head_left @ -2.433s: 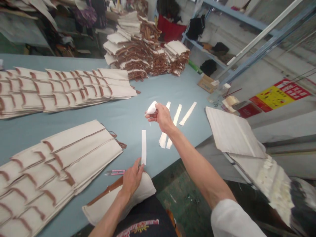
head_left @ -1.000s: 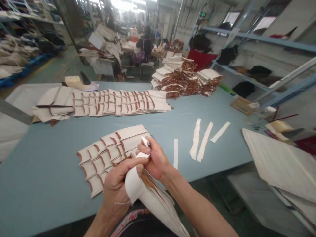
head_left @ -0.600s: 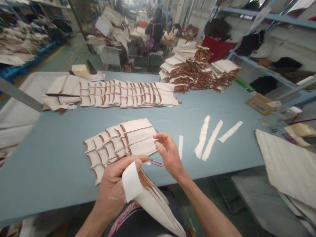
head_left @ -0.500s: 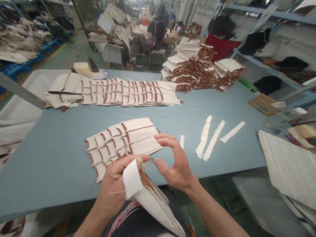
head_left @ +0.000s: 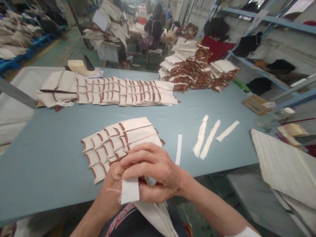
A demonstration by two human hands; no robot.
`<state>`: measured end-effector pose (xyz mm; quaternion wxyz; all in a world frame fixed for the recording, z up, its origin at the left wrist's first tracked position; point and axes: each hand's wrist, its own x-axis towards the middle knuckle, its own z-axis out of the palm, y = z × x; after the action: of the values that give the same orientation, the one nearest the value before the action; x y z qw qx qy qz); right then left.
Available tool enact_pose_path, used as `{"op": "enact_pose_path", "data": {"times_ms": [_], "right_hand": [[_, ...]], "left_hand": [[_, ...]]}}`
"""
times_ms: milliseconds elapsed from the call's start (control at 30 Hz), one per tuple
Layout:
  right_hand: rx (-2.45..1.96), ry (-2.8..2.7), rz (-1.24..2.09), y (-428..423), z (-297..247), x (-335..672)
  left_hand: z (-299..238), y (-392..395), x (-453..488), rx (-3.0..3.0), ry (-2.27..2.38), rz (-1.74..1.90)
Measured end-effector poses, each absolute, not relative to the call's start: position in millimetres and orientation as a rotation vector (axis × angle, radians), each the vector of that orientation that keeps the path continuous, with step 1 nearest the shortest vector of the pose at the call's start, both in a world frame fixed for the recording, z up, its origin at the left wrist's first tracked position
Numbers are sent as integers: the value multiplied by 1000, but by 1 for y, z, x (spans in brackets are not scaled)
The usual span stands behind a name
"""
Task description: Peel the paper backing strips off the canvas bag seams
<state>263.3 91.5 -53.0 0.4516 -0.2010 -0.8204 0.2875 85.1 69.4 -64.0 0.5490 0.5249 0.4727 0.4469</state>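
At white strip (head_left: 130,191), hands (head_left: 110,192) (head_left: 158,166) together, previously apart

Interior of a workshop, viewed across a broad blue-grey table (head_left: 61,141). At right, a pale wall (head_left: 283,39) is fronted by blue metal shelving (head_left: 276,21), in which dark bundles (head_left: 281,65) are held. Beyond the table, a green floor (head_left: 71,42) is exposed and is crossed by a yellow line (head_left: 43,52). At far left, heaped cloth (head_left: 14,34) is carried on blue pallets (head_left: 17,60). Near the rear, a dark post (head_left: 77,24) is seen; a smaller, loaded table (head_left: 106,52) and a low stool (head_left: 155,51) are placed behind it.
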Motion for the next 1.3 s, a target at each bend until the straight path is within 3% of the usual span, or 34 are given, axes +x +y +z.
{"op": "enact_pose_path", "data": {"times_ms": [133, 333, 433, 533, 733, 1000, 1300], "right_hand": [[-494, -1904, 758, 87, -55, 253], [-751, -1319, 1206, 76, -63, 233], [-872, -765, 1308, 75, -77, 223], [-906, -544, 1341, 70, -96, 212], [-1053, -634, 1507, 44, -119, 188], [-1119, -819, 1543, 38, -126, 184], [-1245, -1256, 1513, 41, -59, 224]], "left_hand": [[-61, 72, 86, 1298, 1031, 997], [-70, 61, 77, 1349, 1078, 988], [-78, 40, 71, 1071, 1058, 1012], [-76, 22, 68, 784, 1180, 1036], [-69, 12, 52, 711, 1339, 852], [-79, -13, 22, 1187, 1596, 757], [-68, 16, 18, 1558, 1275, 834]]}}
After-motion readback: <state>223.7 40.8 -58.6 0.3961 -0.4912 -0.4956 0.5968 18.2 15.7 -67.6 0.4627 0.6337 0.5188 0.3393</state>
